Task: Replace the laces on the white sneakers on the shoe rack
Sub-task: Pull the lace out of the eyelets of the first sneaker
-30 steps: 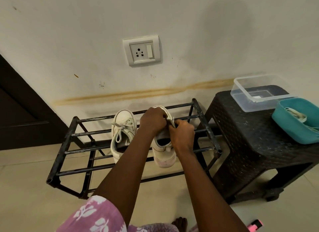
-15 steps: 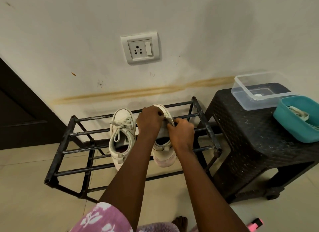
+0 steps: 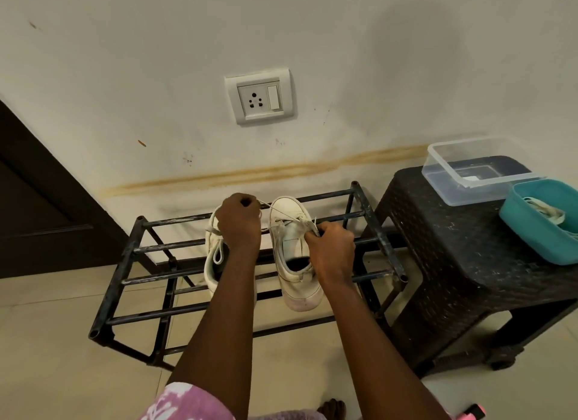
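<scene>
Both white sneakers stand on the top bars of the black shoe rack (image 3: 141,251), toes toward the wall. The right sneaker (image 3: 292,251) is now largely uncovered. A second ago both hands were bunched together over its tongue. The left hand (image 3: 240,224) has since moved up and to the left. It is closed in a fist around one end of the lace (image 3: 278,211), which runs taut from the fist down to the eyelets. This hand and forearm now hide much of the left sneaker (image 3: 214,263), whose own lace is still tied in a bow. The right hand (image 3: 332,251) remains at the right sneaker's throat, its fingers curled and pinching the lace there. The rack and sneakers have not shifted. On the black stool (image 3: 438,263) beside the rack, the clear container (image 3: 453,182) and the teal tub (image 3: 531,241) holding spare laces (image 3: 545,211) are unchanged.
</scene>
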Demonstrator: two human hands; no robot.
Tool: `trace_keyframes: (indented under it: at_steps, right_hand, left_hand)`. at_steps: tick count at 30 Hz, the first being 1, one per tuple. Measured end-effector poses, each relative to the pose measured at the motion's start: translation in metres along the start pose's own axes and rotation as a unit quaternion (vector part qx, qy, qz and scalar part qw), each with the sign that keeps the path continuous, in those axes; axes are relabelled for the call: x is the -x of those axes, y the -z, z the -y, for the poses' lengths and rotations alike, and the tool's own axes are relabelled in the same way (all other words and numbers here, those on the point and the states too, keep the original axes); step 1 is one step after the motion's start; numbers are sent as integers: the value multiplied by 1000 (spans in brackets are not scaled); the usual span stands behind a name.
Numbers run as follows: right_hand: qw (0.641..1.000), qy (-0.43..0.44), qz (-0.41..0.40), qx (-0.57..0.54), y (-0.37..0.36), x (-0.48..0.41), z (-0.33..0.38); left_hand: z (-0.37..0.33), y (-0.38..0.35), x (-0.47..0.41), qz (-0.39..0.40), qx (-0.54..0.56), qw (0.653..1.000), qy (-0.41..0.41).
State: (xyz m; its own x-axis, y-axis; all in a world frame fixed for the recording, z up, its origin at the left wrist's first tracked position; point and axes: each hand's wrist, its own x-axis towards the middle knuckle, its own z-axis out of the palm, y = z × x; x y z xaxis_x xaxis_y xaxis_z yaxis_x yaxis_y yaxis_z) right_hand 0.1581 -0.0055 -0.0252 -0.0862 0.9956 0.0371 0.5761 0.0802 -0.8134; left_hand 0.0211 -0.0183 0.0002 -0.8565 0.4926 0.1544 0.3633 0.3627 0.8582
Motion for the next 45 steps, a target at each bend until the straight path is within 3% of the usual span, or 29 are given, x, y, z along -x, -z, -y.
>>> trace_keyframes:
  at_steps: [5, 8, 10, 12, 14, 16, 20, 28, 33, 38, 45]
  right_hand:
    - [1000, -6, -9, -16, -3, 3, 2]
    - [1000, 1, -8, -21, -5, 4, 4]
    - [1000, 1, -12, -12, -3, 3, 2]
    - [1000, -1, -15, -9, -1, 1, -1]
    - [1000, -7, -17, -6, 2, -1, -2]
    - [1000, -11, -18, -1, 4, -3, -2]
    - [1000, -11, -18, -2, 7, -2, -2]
    - [1000, -4, -13, -4, 5, -3, -5]
    - [1000, -15, -23, -8, 4, -4, -5]
    - [999, -12, -32, -6, 4, -2, -2]
    - [999, -5, -34, -12, 3, -1, 1]
  left_hand:
    - [-9, 12, -6, -114, 195, 971, 76]
    - [-14, 11, -2, -127, 181, 964, 145]
    - [-15, 11, -3, -84, 133, 975, 159]
    - [-13, 10, -4, -21, 57, 991, 119]
    - [-11, 8, -2, 40, -31, 998, 29]
    - [-14, 4, 5, 116, -80, 988, -61]
    - [-23, -13, 22, 254, -175, 944, -121]
    - [-21, -37, 28, 195, -311, 917, -158]
    - [-21, -34, 34, 175, -252, 940, -149]
    - [-17, -26, 37, 109, -97, 986, -80]
    - [-14, -18, 23, 40, 39, 998, 9]
